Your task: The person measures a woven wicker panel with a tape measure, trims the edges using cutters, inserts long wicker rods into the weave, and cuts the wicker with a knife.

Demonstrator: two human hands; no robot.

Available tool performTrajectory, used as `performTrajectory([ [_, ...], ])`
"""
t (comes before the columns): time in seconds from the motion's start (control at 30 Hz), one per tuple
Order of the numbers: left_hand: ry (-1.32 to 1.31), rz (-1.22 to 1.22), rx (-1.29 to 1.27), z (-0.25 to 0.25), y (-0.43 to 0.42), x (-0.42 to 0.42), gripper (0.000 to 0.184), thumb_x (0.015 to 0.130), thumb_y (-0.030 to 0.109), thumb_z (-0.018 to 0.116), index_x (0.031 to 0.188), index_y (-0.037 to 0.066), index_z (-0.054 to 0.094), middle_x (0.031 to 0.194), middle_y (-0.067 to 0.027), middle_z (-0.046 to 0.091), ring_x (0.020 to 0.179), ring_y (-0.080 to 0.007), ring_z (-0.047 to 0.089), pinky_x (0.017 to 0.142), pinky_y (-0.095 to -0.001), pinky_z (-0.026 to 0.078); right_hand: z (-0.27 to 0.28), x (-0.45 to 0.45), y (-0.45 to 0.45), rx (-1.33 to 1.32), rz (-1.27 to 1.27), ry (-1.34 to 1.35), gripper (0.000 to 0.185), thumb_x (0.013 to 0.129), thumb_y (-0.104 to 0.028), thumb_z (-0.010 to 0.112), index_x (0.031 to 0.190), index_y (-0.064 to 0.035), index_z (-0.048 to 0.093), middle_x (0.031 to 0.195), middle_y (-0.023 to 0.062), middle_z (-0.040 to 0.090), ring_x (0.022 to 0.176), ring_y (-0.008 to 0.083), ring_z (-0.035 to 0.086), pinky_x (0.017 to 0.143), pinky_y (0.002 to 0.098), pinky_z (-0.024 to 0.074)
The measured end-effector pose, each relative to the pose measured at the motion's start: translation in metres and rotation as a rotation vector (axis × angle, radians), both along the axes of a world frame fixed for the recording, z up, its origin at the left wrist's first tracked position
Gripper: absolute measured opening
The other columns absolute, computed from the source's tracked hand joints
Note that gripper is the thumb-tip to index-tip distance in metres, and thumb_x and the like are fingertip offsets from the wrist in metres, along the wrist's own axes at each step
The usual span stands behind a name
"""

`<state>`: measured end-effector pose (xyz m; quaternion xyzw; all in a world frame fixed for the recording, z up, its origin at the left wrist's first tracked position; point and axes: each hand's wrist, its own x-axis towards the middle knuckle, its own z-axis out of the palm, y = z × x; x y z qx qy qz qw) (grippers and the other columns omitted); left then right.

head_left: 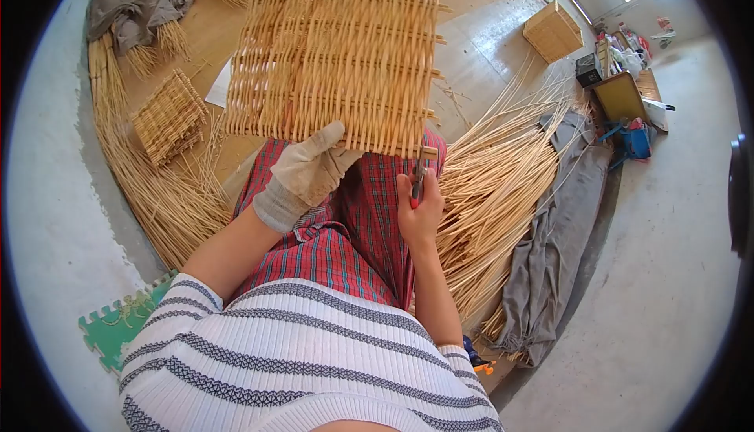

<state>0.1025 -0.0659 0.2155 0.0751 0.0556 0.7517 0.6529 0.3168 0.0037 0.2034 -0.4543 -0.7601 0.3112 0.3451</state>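
Note:
A square woven wicker panel (338, 55) is held up in front of me, with short rod ends sticking out along its right edge. My left hand (310, 169), in a pale work glove with a dirty palm, is closed on the panel's lower edge. My right hand (422, 206) is bare and wrapped round red-handled pruning shears (418, 184). The jaws of the shears are at a thick rod end (429, 151) at the panel's lower right corner. Whether the blades touch the rod is too small to tell.
Long wicker rods (495, 196) lie in a loose heap at my right beside a grey cloth (550, 251). More rods (149, 204) lie at the left, near stacked woven panels (170, 116). A wicker basket (553, 31) stands far right. A green foam mat (126, 322) lies lower left.

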Motion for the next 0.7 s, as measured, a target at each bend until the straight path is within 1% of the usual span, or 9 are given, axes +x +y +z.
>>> performTrajectory([
  [0.13, -0.001, 0.030, -0.122, 0.014, -0.001, 0.001, 0.030, 0.105, 0.010, 0.054, 0.128, -0.008, 0.060, 0.127, -0.0210, 0.068, 0.120, -0.0292, 0.067, 0.104, -0.0424, 0.057, -0.001, 0.005, 0.014, 0.080, 0.029, -0.067, 0.032, 0.096, -0.029, 0.072, 0.091, -0.0031, 0.054, 0.075, 0.0158, 0.055, 0.071, 0.0367, 0.056, 0.064, 0.0450, 0.0444],
  [0.23, -0.028, 0.053, -0.061, 0.014, -0.002, -0.001, 0.029, 0.105, 0.010, 0.055, 0.127, -0.008, 0.060, 0.126, -0.0208, 0.069, 0.119, -0.0291, 0.068, 0.104, -0.0424, 0.058, 0.003, 0.013, 0.017, -0.053, -0.011, -0.189, 0.034, 0.098, -0.031, 0.071, 0.090, -0.0026, 0.054, 0.071, 0.0132, 0.053, 0.067, 0.0301, 0.055, 0.062, 0.0423, 0.0437],
  [0.3, 0.011, 0.043, -0.043, 0.003, -0.004, -0.002, 0.032, 0.105, 0.010, 0.055, 0.131, -0.007, 0.058, 0.129, -0.0209, 0.067, 0.121, -0.0299, 0.066, 0.105, -0.0427, 0.057, 0.014, 0.013, 0.012, -0.279, 0.029, -0.108, 0.036, 0.101, -0.037, 0.067, 0.102, -0.0015, 0.061, 0.074, 0.0056, 0.060, 0.071, 0.0158, 0.059, 0.070, 0.0346, 0.0473],
  [0.33, 0.011, 0.043, -0.045, -0.001, -0.007, -0.002, 0.032, 0.105, 0.010, 0.055, 0.131, -0.007, 0.058, 0.129, -0.0209, 0.067, 0.121, -0.0299, 0.066, 0.105, -0.0427, 0.057, 0.018, 0.009, 0.005, -0.282, 0.029, -0.108, 0.036, 0.101, -0.037, 0.067, 0.102, -0.0015, 0.061, 0.074, 0.0056, 0.060, 0.071, 0.0158, 0.059, 0.070, 0.0346, 0.0473],
  [0.4, 0.007, 0.042, -0.008, 0.000, -0.007, 0.004, 0.035, 0.105, 0.011, 0.056, 0.136, -0.005, 0.055, 0.132, -0.0200, 0.066, 0.125, -0.0302, 0.064, 0.105, -0.0434, 0.057, 0.023, -0.001, -0.004, -0.259, 0.122, 0.204, 0.033, 0.102, -0.032, 0.065, 0.112, -0.0013, 0.059, 0.085, 0.0064, 0.062, 0.079, 0.0137, 0.056, 0.075, 0.0315, 0.0479],
  [0.53, 0.019, -0.041, 0.067, 0.020, -0.006, 0.015, 0.036, 0.104, 0.011, 0.057, 0.137, -0.003, 0.055, 0.132, -0.0183, 0.066, 0.125, -0.0292, 0.064, 0.104, -0.0435, 0.057, 0.027, -0.012, -0.001, -0.284, 0.144, 0.390, 0.034, 0.104, -0.029, 0.062, 0.121, -0.0005, 0.056, 0.096, 0.0065, 0.066, 0.089, 0.0189, 0.059, 0.085, 0.0328, 0.0485],
  [0.63, 0.026, -0.001, -0.080, 0.026, -0.008, 0.021, 0.035, 0.106, 0.011, 0.051, 0.138, -0.005, 0.053, 0.131, -0.0178, 0.067, 0.124, -0.0295, 0.065, 0.107, -0.0457, 0.055, 0.026, -0.011, 0.001, -0.314, 0.089, 0.354, 0.030, 0.103, -0.027, 0.064, 0.116, -0.0004, 0.057, 0.090, 0.0107, 0.065, 0.083, 0.0222, 0.061, 0.080, 0.0344, 0.0493],
  [0.67, 0.048, 0.000, -0.092, 0.019, -0.008, 0.022, 0.037, 0.105, 0.010, 0.054, 0.139, -0.003, 0.053, 0.133, -0.0179, 0.065, 0.125, -0.0293, 0.064, 0.107, -0.0448, 0.056, 0.022, -0.010, 0.002, -0.313, 0.087, 0.353, 0.030, 0.103, -0.027, 0.064, 0.116, -0.0004, 0.057, 0.090, 0.0107, 0.065, 0.083, 0.0222, 0.061, 0.080, 0.0344, 0.0493],
  [0.7, 0.072, 0.001, -0.103, 0.013, -0.007, 0.021, 0.038, 0.104, 0.010, 0.058, 0.140, -0.001, 0.052, 0.135, -0.0180, 0.064, 0.126, -0.0292, 0.063, 0.107, -0.0438, 0.056, 0.015, -0.009, 0.006, -0.171, 0.052, 0.241, 0.028, 0.102, -0.025, 0.064, 0.114, -0.0010, 0.058, 0.085, 0.0132, 0.063, 0.078, 0.0239, 0.060, 0.076, 0.0348, 0.0489],
])
